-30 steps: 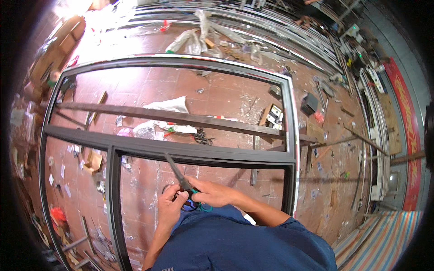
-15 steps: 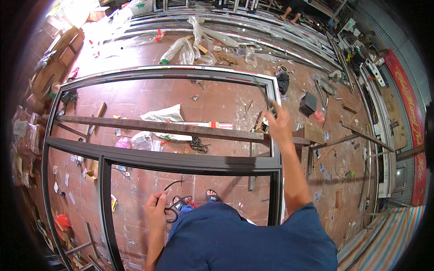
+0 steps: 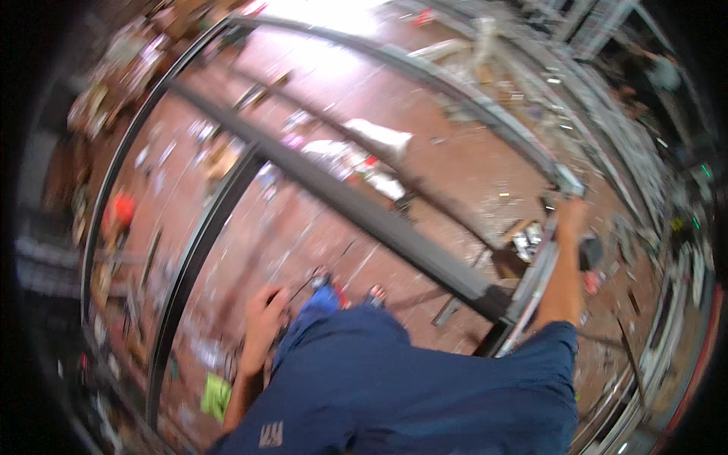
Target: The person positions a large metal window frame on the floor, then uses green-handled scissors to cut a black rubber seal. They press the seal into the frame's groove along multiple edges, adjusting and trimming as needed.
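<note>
A large dark metal window or door frame [image 3: 356, 208] lies in front of me, with a crossbar and a shorter dividing bar. My right hand [image 3: 570, 216] is at its far right corner, smeared by motion; its fingers and anything in them cannot be made out. Low on the left, my left hand [image 3: 264, 309] is closed with thumb and finger together, over the opening nearest me. A thin black flexible strip [image 3: 302, 287] runs from it toward my feet, blurred.
Beneath the frame, a wooden support bar [image 3: 436, 201] crosses. White plastic wrapping [image 3: 379, 136] and scraps litter the reddish tiled floor. Long metal profiles [image 3: 607, 144] lie along the far right side. A co-worker [image 3: 663, 76] is at the upper right. A green cloth [image 3: 216, 396] lies lower left.
My view has turned, so the frame appears slanted, and the picture is blurred. The right hand has shifted from the frame's right side to its far right corner. The left hand stays low.
</note>
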The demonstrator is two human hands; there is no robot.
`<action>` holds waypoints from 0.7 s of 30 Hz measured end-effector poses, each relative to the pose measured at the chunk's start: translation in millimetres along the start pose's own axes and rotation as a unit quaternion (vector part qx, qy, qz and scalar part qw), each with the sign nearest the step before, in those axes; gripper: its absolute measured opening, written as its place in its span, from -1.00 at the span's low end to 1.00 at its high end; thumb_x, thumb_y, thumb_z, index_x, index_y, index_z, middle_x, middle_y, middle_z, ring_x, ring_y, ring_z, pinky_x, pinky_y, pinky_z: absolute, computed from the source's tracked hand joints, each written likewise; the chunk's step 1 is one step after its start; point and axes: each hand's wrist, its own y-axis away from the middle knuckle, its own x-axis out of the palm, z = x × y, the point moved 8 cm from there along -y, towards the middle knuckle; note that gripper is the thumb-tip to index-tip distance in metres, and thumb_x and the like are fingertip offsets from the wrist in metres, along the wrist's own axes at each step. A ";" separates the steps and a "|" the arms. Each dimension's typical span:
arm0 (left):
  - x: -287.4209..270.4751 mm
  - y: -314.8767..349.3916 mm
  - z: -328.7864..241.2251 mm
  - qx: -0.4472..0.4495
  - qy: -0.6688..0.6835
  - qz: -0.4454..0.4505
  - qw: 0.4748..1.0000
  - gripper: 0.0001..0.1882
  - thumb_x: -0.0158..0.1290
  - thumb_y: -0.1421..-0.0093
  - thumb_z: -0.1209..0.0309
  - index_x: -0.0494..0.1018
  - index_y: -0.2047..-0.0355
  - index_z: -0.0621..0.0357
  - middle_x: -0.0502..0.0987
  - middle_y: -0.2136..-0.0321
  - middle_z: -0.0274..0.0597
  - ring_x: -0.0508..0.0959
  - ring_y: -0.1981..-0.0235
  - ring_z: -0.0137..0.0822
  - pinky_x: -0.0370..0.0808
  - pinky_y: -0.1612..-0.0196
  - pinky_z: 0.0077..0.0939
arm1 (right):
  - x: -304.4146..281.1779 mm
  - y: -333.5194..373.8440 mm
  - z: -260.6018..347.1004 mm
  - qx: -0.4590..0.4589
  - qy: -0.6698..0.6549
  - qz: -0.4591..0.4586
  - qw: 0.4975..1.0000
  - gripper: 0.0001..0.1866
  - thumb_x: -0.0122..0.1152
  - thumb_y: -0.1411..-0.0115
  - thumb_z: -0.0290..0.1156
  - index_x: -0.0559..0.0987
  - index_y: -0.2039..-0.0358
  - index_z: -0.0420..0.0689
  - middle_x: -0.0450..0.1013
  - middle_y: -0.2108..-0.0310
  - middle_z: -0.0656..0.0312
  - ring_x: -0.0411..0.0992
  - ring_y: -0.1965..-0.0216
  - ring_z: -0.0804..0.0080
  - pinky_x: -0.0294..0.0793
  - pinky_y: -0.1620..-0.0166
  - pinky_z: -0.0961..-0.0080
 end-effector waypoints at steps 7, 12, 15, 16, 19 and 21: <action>25.3 -19.4 -32.1 0.030 0.179 0.183 0.966 -0.58 0.14 -0.36 0.19 0.56 0.05 0.38 0.45 0.56 -0.38 0.40 0.60 -0.58 0.33 0.56 -0.70 | -111.4 85.5 17.8 -0.097 -0.309 -0.107 0.940 -0.56 0.18 -0.39 -0.09 0.62 -0.03 -0.20 0.62 0.15 0.01 0.60 0.15 0.10 0.56 0.03 0.27; 65.7 -16.8 -93.1 0.052 0.222 0.384 0.895 -0.27 0.22 -0.23 -0.13 0.53 0.03 0.45 0.45 0.56 -0.33 0.44 0.54 -0.53 0.39 0.48 -0.66 | -192.1 292.4 243.0 -0.336 -0.596 0.189 0.704 -0.67 0.28 -0.21 -0.48 0.62 0.00 -0.16 0.59 0.04 0.16 0.54 -0.02 0.30 0.47 -0.11 0.41; 81.0 -11.6 -119.4 0.075 0.186 0.473 0.858 -0.04 0.24 -0.10 -0.32 0.48 -0.06 0.46 0.52 0.44 -0.24 0.51 0.45 -0.47 0.48 0.34 -0.58 | -201.3 373.6 321.6 -0.453 -0.584 0.261 0.621 -0.42 0.38 -0.19 -0.39 0.50 -0.23 -0.12 0.56 -0.06 0.07 0.51 -0.10 0.20 0.46 -0.15 0.35; 81.3 -8.7 -132.5 0.096 0.184 0.482 0.851 -0.01 0.25 -0.08 -0.34 0.46 -0.10 0.45 0.54 0.40 -0.23 0.53 0.43 -0.46 0.48 0.33 -0.58 | -185.9 390.9 333.7 -0.402 -0.630 0.373 0.549 -0.51 0.37 -0.20 -0.38 0.56 -0.15 -0.16 0.57 -0.04 0.08 0.54 -0.02 0.29 0.49 -0.09 0.42; 52.1 -16.9 -154.4 0.156 0.134 0.416 0.886 0.08 0.35 -0.01 -0.26 0.33 -0.30 0.34 0.53 0.15 -0.15 0.56 0.32 -0.46 0.49 0.27 -0.58 | -151.2 389.9 323.5 -0.290 -0.623 0.439 0.579 -0.75 0.33 -0.24 -0.41 0.67 0.09 -0.22 0.60 0.20 0.14 0.53 0.22 0.42 0.49 0.13 0.48; -0.5 -46.5 -128.4 0.202 0.058 0.333 0.919 0.04 0.43 -0.05 -0.04 0.23 -0.39 0.26 0.47 -0.07 -0.07 0.56 0.24 -0.49 0.51 0.27 -0.57 | -147.6 367.8 287.9 -0.162 -0.653 0.352 0.651 -0.86 0.37 -0.21 -0.46 0.66 0.29 -0.26 0.54 0.39 0.25 0.44 0.34 0.56 0.43 0.25 0.52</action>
